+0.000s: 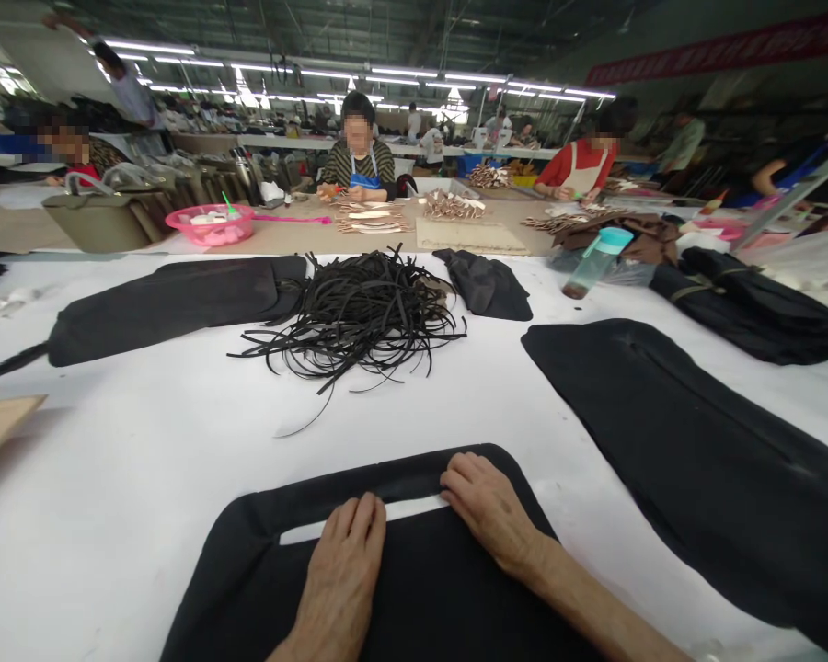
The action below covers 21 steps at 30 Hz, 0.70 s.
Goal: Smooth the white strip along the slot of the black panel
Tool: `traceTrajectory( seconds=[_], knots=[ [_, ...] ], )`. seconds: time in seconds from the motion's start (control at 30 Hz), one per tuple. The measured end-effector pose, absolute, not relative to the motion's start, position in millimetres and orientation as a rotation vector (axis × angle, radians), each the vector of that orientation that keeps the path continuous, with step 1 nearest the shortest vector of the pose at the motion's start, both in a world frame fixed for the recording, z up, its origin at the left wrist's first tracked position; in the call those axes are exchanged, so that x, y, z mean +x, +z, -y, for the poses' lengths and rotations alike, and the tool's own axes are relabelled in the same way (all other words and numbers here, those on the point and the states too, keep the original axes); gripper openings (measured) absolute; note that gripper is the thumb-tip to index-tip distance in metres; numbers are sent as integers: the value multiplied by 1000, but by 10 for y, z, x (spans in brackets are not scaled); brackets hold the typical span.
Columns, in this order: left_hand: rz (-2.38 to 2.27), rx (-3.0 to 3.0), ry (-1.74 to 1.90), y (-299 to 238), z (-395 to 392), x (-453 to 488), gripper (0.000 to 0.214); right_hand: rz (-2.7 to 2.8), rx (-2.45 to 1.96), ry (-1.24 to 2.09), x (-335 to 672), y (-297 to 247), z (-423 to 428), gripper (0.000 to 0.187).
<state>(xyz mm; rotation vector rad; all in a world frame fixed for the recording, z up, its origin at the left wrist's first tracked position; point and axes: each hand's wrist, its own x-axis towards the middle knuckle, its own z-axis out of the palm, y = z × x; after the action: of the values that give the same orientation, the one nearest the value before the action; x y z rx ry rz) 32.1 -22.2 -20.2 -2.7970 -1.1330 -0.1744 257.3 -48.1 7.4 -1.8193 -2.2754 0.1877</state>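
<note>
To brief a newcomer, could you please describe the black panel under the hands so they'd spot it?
On the white tabletop, find the black strips. Nearer the camera, under the left hand and right hand, lies the black panel, alone in showing white through a slot.

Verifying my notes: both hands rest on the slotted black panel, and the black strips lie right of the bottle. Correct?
Not quite: in the head view, the black strips lie left of the bottle. Left hand and right hand do rest on the slotted black panel.
</note>
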Motion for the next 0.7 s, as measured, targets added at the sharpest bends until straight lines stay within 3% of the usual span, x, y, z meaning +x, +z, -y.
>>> traceTrajectory(
  seconds=[0.7],
  knots=[
    [1017,-2622,-30,-207,303,531,51,2102,-2379,472,2412,349,186,18]
  ],
)
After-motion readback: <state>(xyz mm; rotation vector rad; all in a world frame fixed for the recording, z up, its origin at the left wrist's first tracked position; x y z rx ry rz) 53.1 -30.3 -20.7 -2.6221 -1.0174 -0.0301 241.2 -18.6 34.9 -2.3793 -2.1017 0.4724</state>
